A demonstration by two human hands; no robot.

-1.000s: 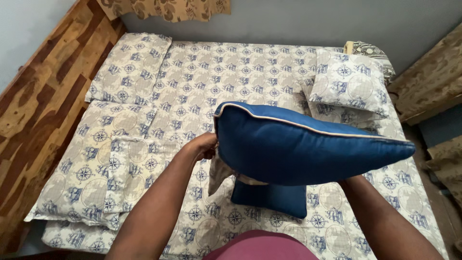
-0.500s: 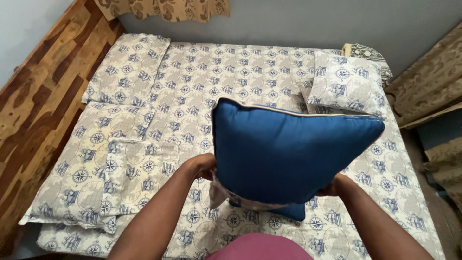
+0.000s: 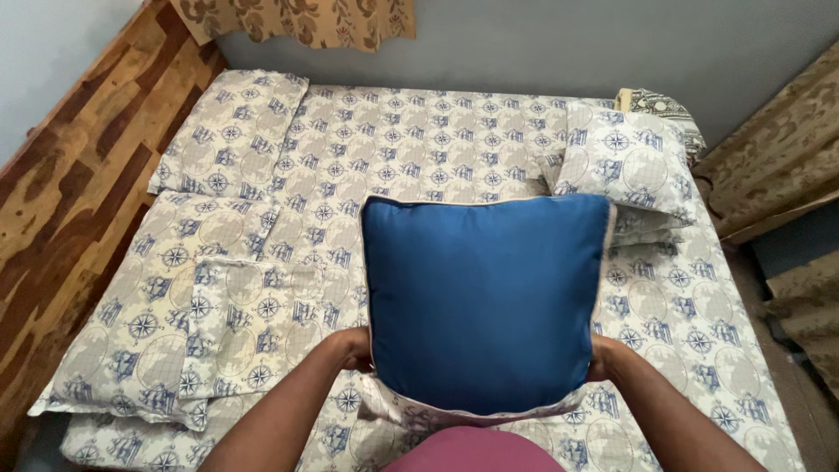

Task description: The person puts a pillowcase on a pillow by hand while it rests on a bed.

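Square blue fabric cushion with pale piped edging (image 3: 485,301): held upright, its flat face toward the camera, above the near middle of the bed and just in front of the person's body; a flap of patterned cloth (image 3: 411,411) in the bedding's print hangs at its lower edge. Left hand (image 3: 354,348): closed on the cushion's lower left edge, fingers mostly hidden behind the fabric. Right hand (image 3: 601,358): closed on the lower right edge, only a small part showing past the cushion's side. Both forearms rise from the bottom of the view to either side of the cushion. Bed with a cream sheet printed in blue compass and ship motifs (image 3: 419,149): fills most of the view, running from the near edge to the grey wall. Flat pillow in the same print (image 3: 232,131): lying at the far left corner of the bed. Second, larger pillow in the same print (image 3: 157,306): lying along the left side, nearer the camera, with a folded piece of matching cloth (image 3: 249,323) on top of it. Plump square pillow in the same print (image 3: 629,166): at the far right, just beyond the cushion's upper right corner. Wood-patterned panel (image 3: 79,166): running along the left of the bed. Maroon garment (image 3: 476,450): at the bottom edge, on the person.
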